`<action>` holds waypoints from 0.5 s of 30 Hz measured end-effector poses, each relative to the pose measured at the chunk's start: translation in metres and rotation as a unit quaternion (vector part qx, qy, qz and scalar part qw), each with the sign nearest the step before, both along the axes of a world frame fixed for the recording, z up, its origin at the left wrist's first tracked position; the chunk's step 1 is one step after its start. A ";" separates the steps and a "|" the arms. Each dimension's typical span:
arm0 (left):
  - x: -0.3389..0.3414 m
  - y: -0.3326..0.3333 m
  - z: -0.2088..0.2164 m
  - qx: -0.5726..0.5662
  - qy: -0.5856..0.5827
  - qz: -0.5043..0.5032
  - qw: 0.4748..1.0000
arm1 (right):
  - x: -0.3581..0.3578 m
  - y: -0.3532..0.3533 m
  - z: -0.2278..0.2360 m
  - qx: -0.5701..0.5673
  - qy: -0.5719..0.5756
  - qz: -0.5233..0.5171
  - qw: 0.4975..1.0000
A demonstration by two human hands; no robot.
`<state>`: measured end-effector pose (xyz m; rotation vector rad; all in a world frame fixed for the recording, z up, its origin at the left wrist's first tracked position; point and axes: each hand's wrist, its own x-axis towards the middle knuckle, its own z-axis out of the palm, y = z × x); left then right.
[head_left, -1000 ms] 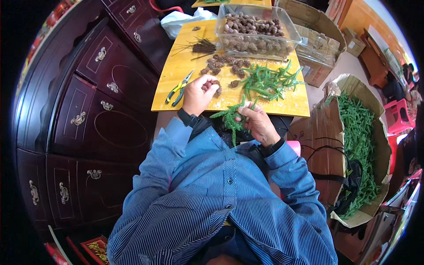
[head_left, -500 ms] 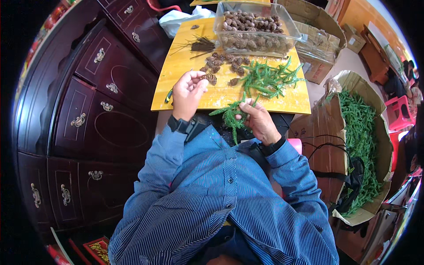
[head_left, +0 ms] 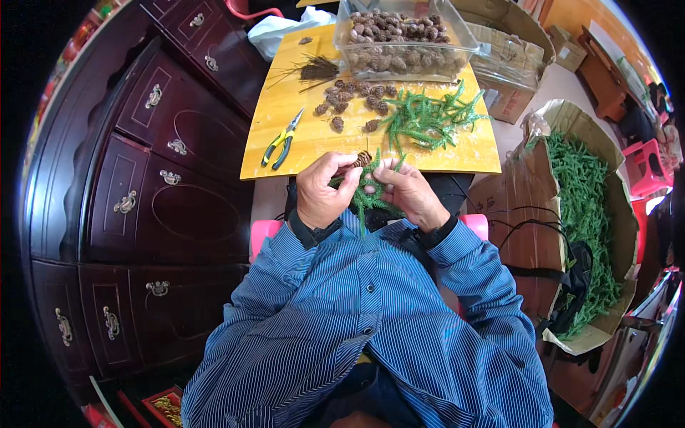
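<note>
left hand [head_left: 322,190] pinches pinecone [head_left: 363,159], right hand [head_left: 414,195] green sprig [head_left: 362,200]; yellow tabletop [head_left: 325,141] ahead, dark cabinet [head_left: 193,210] left.

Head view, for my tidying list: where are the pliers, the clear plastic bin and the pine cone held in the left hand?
Pliers [head_left: 287,133], head view: where the handles meet.
Clear plastic bin [head_left: 407,63], head view: front wall.
Held pine cone [head_left: 363,158], head view: scaly side.
</note>
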<state>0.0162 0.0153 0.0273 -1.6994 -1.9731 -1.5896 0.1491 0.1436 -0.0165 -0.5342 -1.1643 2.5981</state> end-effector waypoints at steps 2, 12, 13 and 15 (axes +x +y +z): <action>-0.001 0.001 0.001 0.027 0.119 0.002 0.993 | 0.000 -0.001 -0.003 -0.015 0.010 -0.001 1.000; -0.002 0.000 0.007 0.028 0.256 0.004 0.966 | -0.001 0.001 -0.006 -0.055 0.017 0.018 0.998; -0.001 0.000 0.007 0.023 0.264 -0.005 0.964 | 0.000 0.001 -0.007 -0.055 0.018 0.016 0.998; -0.001 -0.001 0.007 0.019 0.273 -0.016 0.962 | 0.001 0.004 -0.009 -0.074 0.036 0.026 0.996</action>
